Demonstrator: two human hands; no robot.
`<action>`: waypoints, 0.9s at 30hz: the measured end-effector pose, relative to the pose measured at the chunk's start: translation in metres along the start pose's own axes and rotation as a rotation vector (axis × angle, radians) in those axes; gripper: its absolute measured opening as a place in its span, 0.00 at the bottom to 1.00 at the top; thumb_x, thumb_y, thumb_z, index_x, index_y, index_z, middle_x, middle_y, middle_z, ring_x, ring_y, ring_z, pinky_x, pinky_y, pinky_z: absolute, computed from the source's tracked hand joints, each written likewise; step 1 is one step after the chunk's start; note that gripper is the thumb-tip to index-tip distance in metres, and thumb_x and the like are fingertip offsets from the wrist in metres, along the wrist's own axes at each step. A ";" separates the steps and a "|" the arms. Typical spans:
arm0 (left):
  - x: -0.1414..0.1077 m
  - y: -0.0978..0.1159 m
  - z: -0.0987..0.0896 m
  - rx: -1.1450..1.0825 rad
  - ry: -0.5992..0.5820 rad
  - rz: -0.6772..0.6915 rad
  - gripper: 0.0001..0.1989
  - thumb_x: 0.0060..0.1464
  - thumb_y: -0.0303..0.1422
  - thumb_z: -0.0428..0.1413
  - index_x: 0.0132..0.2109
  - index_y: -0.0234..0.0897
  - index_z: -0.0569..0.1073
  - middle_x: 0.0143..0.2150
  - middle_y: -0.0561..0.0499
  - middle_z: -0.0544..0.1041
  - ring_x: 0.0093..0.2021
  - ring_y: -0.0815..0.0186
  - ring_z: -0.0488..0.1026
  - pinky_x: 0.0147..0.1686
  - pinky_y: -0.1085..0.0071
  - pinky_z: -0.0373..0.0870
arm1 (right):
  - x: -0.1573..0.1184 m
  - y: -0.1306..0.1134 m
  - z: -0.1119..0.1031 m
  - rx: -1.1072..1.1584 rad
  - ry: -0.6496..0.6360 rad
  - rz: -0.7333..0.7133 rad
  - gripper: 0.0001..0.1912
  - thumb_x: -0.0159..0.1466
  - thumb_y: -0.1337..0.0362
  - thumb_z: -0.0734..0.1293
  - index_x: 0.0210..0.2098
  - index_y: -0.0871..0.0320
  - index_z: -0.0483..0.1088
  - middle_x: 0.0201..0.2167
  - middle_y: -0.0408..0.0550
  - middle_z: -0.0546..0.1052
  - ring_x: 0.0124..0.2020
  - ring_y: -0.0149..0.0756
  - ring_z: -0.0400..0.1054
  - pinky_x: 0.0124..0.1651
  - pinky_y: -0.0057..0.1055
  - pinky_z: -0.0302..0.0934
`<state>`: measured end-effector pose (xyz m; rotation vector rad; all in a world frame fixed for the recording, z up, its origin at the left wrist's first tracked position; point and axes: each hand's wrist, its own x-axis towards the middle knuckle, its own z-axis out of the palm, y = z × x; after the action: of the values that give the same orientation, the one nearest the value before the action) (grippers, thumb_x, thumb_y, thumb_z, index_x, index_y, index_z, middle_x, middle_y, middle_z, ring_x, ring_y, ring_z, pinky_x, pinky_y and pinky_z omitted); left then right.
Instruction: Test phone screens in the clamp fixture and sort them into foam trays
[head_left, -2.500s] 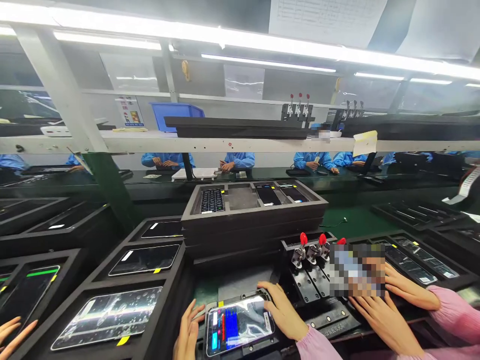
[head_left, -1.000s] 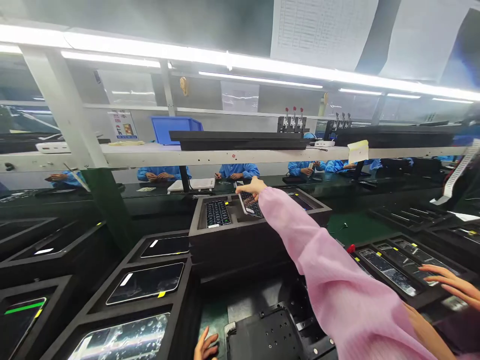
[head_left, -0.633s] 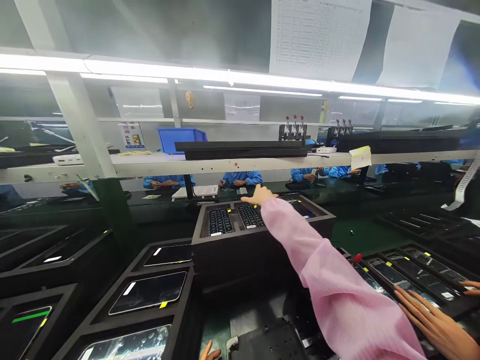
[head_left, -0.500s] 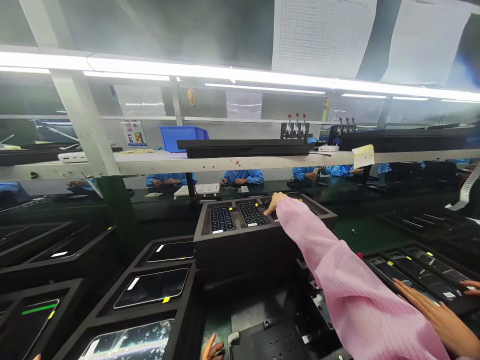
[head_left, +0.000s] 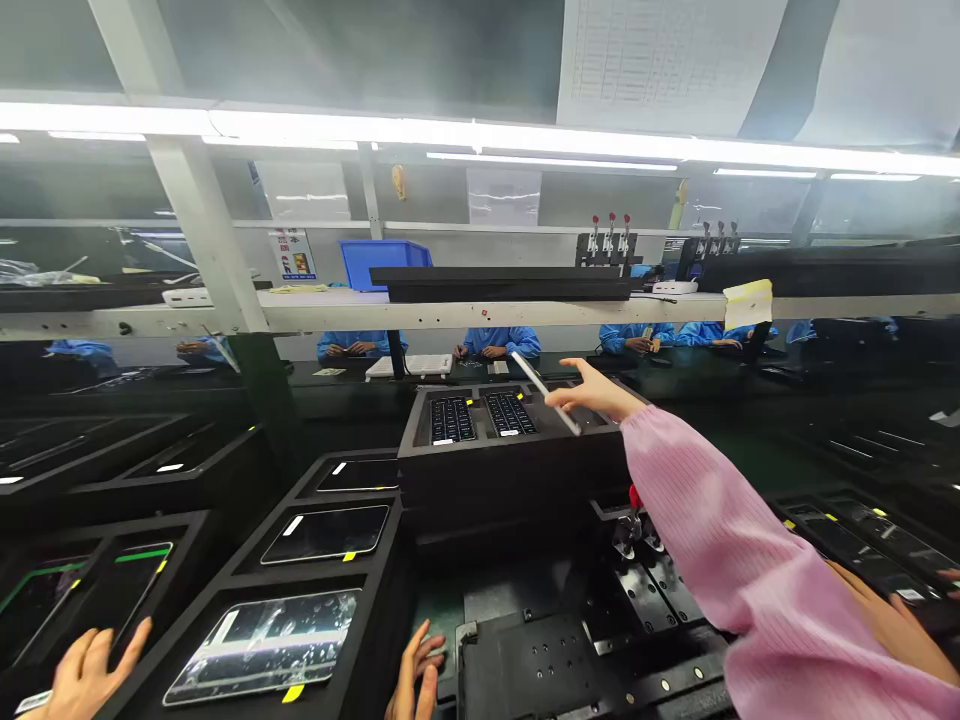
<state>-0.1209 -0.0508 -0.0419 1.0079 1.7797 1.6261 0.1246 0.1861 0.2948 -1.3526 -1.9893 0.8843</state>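
My right hand (head_left: 585,390), in a pink sleeve, pinches a phone (head_left: 544,390) by its sides, thumb and fingers apart across it. The phone is tilted and seen nearly edge-on, above the black foam tray (head_left: 409,440). Two phones with lit, patterned screens (head_left: 452,420) lie in that tray's left slots. At the lower edge my left hand (head_left: 415,675) is partly in view, fingers apart and holding nothing visible. It is beside a black metal fixture (head_left: 525,665) with a red-tipped toggle clamp (head_left: 634,510).
Foam trays at left hold dark-screened phones (head_left: 326,533) with yellow tabs. A co-worker's hand (head_left: 90,670) reaches over the far-left tray; another person's hand (head_left: 892,620) is by phones at right. A shelf beam (head_left: 465,312) crosses ahead. People in blue sleeves sit beyond.
My right hand has lifted the phone up out of the tray. My left hand shows more at the bottom. A co-worker's hand has come further into view at left.
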 end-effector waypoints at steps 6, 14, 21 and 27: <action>0.000 0.027 -0.001 -0.097 -0.040 -0.098 0.29 0.51 0.54 0.47 0.53 0.40 0.66 0.49 0.48 0.75 0.51 0.57 0.71 0.56 0.58 0.61 | -0.117 0.053 0.104 -0.274 -0.280 -0.445 0.55 0.35 0.60 0.75 0.59 0.49 0.49 0.36 0.42 0.74 0.37 0.42 0.70 0.44 0.36 0.61; 0.021 0.049 0.010 0.021 -0.287 -0.016 0.24 0.52 0.49 0.49 0.48 0.38 0.72 0.49 0.47 0.76 0.53 0.58 0.70 0.54 0.63 0.64 | -0.138 0.130 0.184 -0.600 -0.565 -0.475 0.56 0.40 0.54 0.73 0.63 0.51 0.42 0.35 0.45 0.75 0.39 0.45 0.70 0.59 0.58 0.36; 0.026 0.062 0.025 0.161 -0.426 0.055 0.17 0.53 0.46 0.51 0.41 0.42 0.77 0.40 0.50 0.79 0.43 0.60 0.74 0.44 0.68 0.69 | -0.136 0.126 0.159 -0.655 -0.662 -0.565 0.50 0.43 0.53 0.71 0.61 0.48 0.47 0.37 0.46 0.75 0.40 0.47 0.69 0.57 0.63 0.30; 0.027 0.068 0.032 0.255 -0.445 0.175 0.14 0.53 0.45 0.51 0.32 0.41 0.76 0.32 0.51 0.77 0.36 0.62 0.73 0.39 0.70 0.68 | -0.140 0.123 0.158 -0.700 -0.694 -0.518 0.51 0.43 0.55 0.72 0.62 0.49 0.46 0.45 0.52 0.73 0.41 0.51 0.70 0.55 0.68 0.29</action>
<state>-0.1001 -0.0099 0.0232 1.5429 1.6471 1.1609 0.1199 0.0552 0.0889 -0.7748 -3.1998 0.4338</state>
